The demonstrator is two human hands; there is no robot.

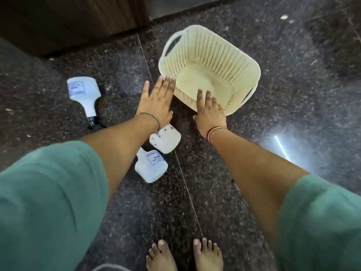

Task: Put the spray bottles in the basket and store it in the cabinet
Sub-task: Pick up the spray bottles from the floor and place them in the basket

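A cream perforated basket (224,55) with two handles stands on the dark stone floor, nothing inside it. Three white spray bottles lie on the floor: one (84,92) to the left with its black nozzle toward me, one (166,140) below my left wrist, one (151,168) nearer my feet. My left hand (156,100) is spread flat above the floor, its fingertips at the basket's near left corner. My right hand (210,112) hovers with fingers apart over the basket's near rim. Neither hand holds anything.
A dark wooden cabinet front (68,22) runs along the top left. My bare feet (183,255) stand at the bottom centre. A bright light reflection (281,147) glares on the floor at the right.
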